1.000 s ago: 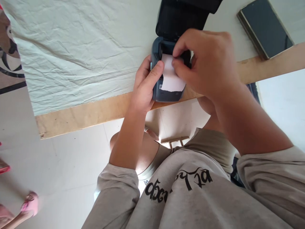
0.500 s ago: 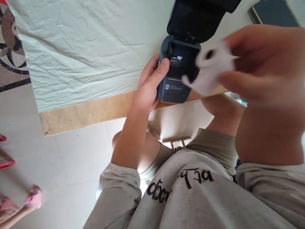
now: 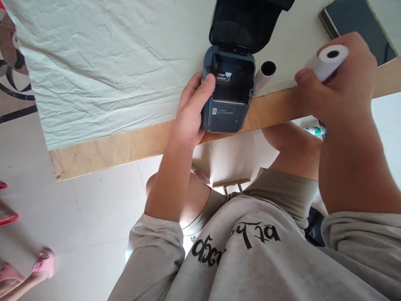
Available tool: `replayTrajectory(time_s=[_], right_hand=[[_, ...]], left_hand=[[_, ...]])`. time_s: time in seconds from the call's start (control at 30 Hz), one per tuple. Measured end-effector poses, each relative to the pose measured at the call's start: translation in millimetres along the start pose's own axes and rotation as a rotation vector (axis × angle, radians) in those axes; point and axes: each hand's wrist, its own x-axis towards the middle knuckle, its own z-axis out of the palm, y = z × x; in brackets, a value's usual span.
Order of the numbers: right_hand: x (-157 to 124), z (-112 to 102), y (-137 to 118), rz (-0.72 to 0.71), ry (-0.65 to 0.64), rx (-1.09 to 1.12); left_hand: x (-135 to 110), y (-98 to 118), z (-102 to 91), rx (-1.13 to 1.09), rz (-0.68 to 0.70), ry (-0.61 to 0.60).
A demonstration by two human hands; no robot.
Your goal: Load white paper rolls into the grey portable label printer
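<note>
1 lid-up printer (image 3: 228, 113), left hand (image 3: 191, 112) gripping it | 1 white roll (image 3: 326, 67), right hand (image 3: 349, 85) wrapped round it | 1 dark-ended cylinder (image 3: 265, 77) beside printer | 1 phone (image 3: 359, 29) lol

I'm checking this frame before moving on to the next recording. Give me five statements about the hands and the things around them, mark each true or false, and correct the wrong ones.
1. The left hand holds a dark handheld device. True.
2. The dark handheld device is closed up. False: its lid stands open.
3. The right hand holds a white paper roll. True.
4. The white paper roll sits inside the dark handheld device. False: it is in the right hand, apart from the dark handheld device.
5. A cylinder with a dark, patterned end is between the dark handheld device and the right hand. True.
</note>
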Motion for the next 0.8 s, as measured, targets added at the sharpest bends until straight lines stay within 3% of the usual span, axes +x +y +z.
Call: replayTrajectory(time_s=[0.1, 0.2, 0.27, 0.33, 0.5, 0.53, 0.67, 0.8], right_hand=[[9, 5, 1, -0.096, 0.027, -0.056], [9, 14, 5, -0.061, 0.049, -0.085], [6, 17, 7, -0.007, -0.003, -0.103], [2, 15, 8, -0.043, -0.012, -0.087], [-11, 4, -11, -0.288, 0.346, 0.029], [-14, 4, -18, -0.302, 0.358, 0.114], [-19, 21, -45, -0.229, -0.009, 0.147], [-15, 38, -51, -0.140, -0.094, 0.028]], left_hand=[[-1, 1, 0.4, -0.032, 0.004, 0.015], [-1, 1, 0.6, -0.059, -0.007, 0.022], [-1, 2, 0.8, -0.061, -0.012, 0.024], [-1, 2, 0.8, -0.059, -0.014, 0.020], [-2, 2, 0.5, -0.062, -0.006, -0.001], [-1, 2, 0.6, -0.060, -0.006, -0.004], [0, 2, 0.8, -0.051, -0.003, 0.011], [0, 2, 0.2, -0.028, 0.008, -0.006]])
